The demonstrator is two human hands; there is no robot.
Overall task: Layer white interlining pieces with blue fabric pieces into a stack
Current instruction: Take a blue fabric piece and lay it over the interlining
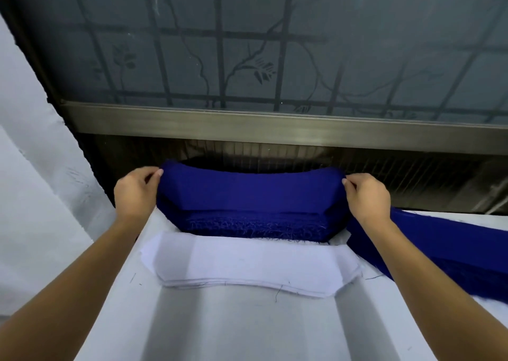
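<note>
Fingers of the left hand and right hand pinch the top blue piece by its ends above the blue stack, behind the white interlining; clinging frayed threads could lift a second piece.

Soft, even light here, bright on the white table, with two pale grey shadow bands running down it. The frosted window behind sits dim and blue-grey, its metal sill catching a mild sheen, and the blue fabric reads deeply saturated. Wide-angle bend bows straight edges toward the corners.
</note>
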